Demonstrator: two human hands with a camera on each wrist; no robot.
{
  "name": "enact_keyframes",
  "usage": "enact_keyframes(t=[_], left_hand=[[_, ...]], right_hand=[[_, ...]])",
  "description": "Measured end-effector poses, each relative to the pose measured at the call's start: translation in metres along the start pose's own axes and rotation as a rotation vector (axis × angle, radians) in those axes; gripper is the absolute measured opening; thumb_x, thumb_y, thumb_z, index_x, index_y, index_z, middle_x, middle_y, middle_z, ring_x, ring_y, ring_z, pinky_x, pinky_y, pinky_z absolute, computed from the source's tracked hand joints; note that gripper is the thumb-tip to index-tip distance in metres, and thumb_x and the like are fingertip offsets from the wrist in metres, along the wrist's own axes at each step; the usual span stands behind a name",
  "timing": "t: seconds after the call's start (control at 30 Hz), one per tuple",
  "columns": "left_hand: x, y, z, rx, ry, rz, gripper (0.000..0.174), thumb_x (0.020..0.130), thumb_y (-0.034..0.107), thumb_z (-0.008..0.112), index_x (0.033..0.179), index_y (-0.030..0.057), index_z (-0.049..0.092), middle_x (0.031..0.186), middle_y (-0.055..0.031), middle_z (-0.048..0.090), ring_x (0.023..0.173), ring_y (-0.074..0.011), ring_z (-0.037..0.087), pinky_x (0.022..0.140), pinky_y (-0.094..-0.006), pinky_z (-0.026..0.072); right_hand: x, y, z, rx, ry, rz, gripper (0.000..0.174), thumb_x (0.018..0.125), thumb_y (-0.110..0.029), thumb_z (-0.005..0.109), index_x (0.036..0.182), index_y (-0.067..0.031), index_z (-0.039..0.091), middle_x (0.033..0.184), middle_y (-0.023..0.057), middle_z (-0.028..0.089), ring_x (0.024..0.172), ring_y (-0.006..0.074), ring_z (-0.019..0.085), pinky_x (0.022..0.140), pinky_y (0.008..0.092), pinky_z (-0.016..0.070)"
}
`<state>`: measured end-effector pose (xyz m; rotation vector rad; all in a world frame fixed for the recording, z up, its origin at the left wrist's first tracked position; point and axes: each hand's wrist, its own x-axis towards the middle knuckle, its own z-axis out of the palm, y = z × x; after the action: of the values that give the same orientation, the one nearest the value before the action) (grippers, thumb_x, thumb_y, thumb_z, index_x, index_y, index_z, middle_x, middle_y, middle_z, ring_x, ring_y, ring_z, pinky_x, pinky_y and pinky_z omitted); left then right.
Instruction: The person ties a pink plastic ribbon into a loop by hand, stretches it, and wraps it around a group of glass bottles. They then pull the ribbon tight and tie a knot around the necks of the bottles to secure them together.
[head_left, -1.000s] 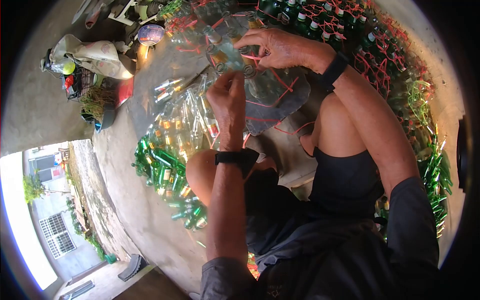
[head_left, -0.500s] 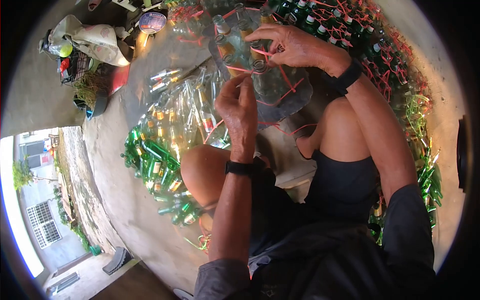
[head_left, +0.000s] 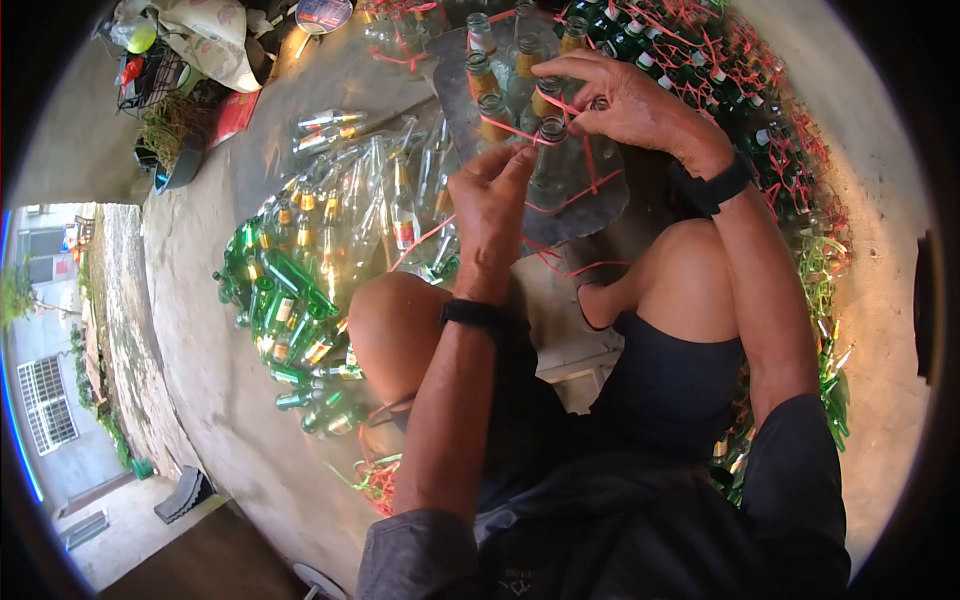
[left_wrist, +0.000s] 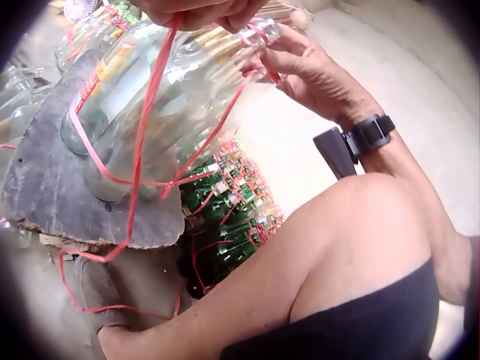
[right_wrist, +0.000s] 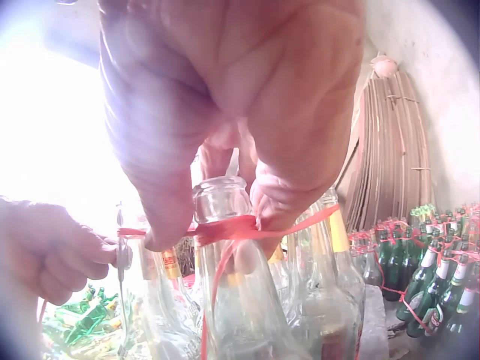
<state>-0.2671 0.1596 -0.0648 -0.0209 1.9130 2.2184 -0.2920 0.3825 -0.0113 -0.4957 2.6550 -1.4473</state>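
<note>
Clear glass bottles (head_left: 547, 178) stand grouped on a grey slab (head_left: 600, 215), with red twine (head_left: 592, 165) looped around their necks. The left hand (head_left: 490, 205) pinches a strand just left of the nearest bottle neck; in the left wrist view that hand (left_wrist: 202, 10) is cut off at the top, and twine (left_wrist: 142, 124) hangs from it. The right hand (head_left: 650, 115) is bent over the necks, holding twine between thumb and fingers. Seen from the right wrist, its fingers (right_wrist: 169, 199) lie on either side of a neck (right_wrist: 223, 199) wrapped in twine.
Loose clear and green bottles (head_left: 290, 300) lie in a heap left of the slab. Green bottles tied with red twine (head_left: 775, 150) stand at the right. The person's knees (head_left: 690, 275) flank the near floor; a plant pot (head_left: 180, 165) is at upper left.
In the head view, the hands and bottles have shifted right and the surroundings have moved left and partly down. The left fingertips have come closer to the nearest neck; both hands keep hold of the twine.
</note>
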Motion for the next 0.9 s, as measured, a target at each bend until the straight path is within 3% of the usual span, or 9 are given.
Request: enact_keyframes(t=[0.1, 0.37, 0.53, 0.57, 0.63, 0.67, 0.73, 0.83, 0.9], left_hand=[[0.008, 0.002, -0.002, 0.038, -0.019, -0.07, 0.026, 0.091, 0.014, 0.076, 0.108, -0.005, 0.075, 0.089, -0.0022, 0.072, 0.077, -0.0073, 0.061, 0.067, -0.0229, 0.047], [0.021, -0.006, -0.005, 0.031, -0.053, -0.017, 0.025, 0.09, 0.014, 0.076, 0.107, -0.0049, 0.076, 0.089, -0.0038, 0.073, 0.075, -0.0083, 0.062, 0.066, -0.0238, 0.0487], [0.024, -0.007, -0.004, 0.034, -0.028, -0.03, 0.023, 0.09, 0.013, 0.076, 0.104, -0.0048, 0.077, 0.089, -0.0053, 0.074, 0.075, -0.0088, 0.064, 0.067, -0.0242, 0.05], [0.024, -0.007, -0.004, 0.041, -0.03, -0.019, 0.022, 0.09, 0.013, 0.076, 0.103, -0.0046, 0.077, 0.088, -0.0055, 0.074, 0.075, -0.0089, 0.064, 0.067, -0.0242, 0.0502], [0.024, -0.007, -0.003, 0.046, -0.031, -0.009, 0.022, 0.089, 0.013, 0.077, 0.103, -0.0043, 0.077, 0.088, -0.0057, 0.075, 0.075, -0.009, 0.065, 0.067, -0.0242, 0.0503], [0.025, -0.008, -0.003, 0.055, -0.018, -0.011, 0.023, 0.089, 0.014, 0.077, 0.103, -0.0042, 0.077, 0.087, -0.0052, 0.074, 0.074, -0.0086, 0.064, 0.066, -0.0242, 0.0501], [0.026, -0.01, -0.003, 0.061, -0.001, -0.016, 0.023, 0.089, 0.015, 0.077, 0.103, -0.004, 0.077, 0.086, -0.0046, 0.074, 0.073, -0.0083, 0.064, 0.065, -0.0242, 0.0498], [0.029, -0.012, -0.001, 0.109, 0.035, -0.013, 0.026, 0.088, 0.017, 0.079, 0.103, -0.005, 0.077, 0.083, -0.0039, 0.073, 0.072, -0.0074, 0.062, 0.063, -0.0245, 0.0493], [0.028, -0.012, 0.002, 0.138, 0.097, 0.064, 0.034, 0.086, 0.022, 0.08, 0.095, -0.0102, 0.075, 0.069, -0.0028, 0.065, 0.063, -0.0081, 0.054, 0.054, -0.0286, 0.0444]], right_hand=[[-0.001, -0.004, 0.0, 0.003, -0.004, 0.008, 0.07, 0.082, 0.007, 0.071, 0.146, -0.0149, 0.053, 0.138, 0.0068, 0.048, 0.103, 0.0197, 0.067, 0.085, 0.0301, 0.0565], [-0.003, -0.009, 0.001, -0.019, -0.007, 0.025, 0.067, 0.083, 0.006, 0.068, 0.145, -0.0134, 0.053, 0.138, 0.0083, 0.051, 0.111, 0.0188, 0.064, 0.09, 0.0312, 0.0546], [-0.001, -0.009, 0.003, -0.428, 0.108, -0.362, 0.052, 0.085, 0.007, 0.063, 0.134, -0.0112, 0.061, 0.139, 0.0094, 0.052, 0.127, 0.0256, 0.055, 0.103, 0.0362, 0.0481], [0.003, -0.01, 0.004, -0.428, 0.104, -0.364, 0.052, 0.085, 0.007, 0.063, 0.134, -0.0112, 0.061, 0.139, 0.0094, 0.052, 0.127, 0.0256, 0.055, 0.103, 0.0362, 0.0481], [0.01, -0.016, 0.004, -0.406, 0.055, -0.397, 0.038, 0.086, 0.009, 0.059, 0.118, -0.0075, 0.069, 0.134, 0.0084, 0.057, 0.126, 0.0273, 0.054, 0.104, 0.0374, 0.0466], [0.014, -0.019, 0.005, -0.409, 0.051, -0.398, 0.038, 0.086, 0.009, 0.059, 0.118, -0.0075, 0.069, 0.134, 0.0084, 0.057, 0.126, 0.0273, 0.054, 0.104, 0.0374, 0.0466], [0.02, -0.024, 0.006, -0.559, 0.015, -0.46, 0.027, 0.084, 0.002, 0.057, 0.1, -0.0108, 0.074, 0.111, 0.0047, 0.064, 0.113, 0.0265, 0.058, 0.099, 0.0386, 0.0439], [0.03, -0.028, 0.0, -0.671, -0.158, -0.433, 0.026, 0.084, 0.0, 0.055, 0.095, -0.0133, 0.074, 0.102, 0.0009, 0.065, 0.107, 0.0251, 0.057, 0.095, 0.0385, 0.0414], [0.036, -0.031, -0.004, -0.681, -0.228, -0.395, 0.031, 0.079, 0.004, 0.054, 0.098, -0.0108, 0.073, 0.103, 0.0034, 0.064, 0.109, 0.0266, 0.056, 0.098, 0.039, 0.041]])
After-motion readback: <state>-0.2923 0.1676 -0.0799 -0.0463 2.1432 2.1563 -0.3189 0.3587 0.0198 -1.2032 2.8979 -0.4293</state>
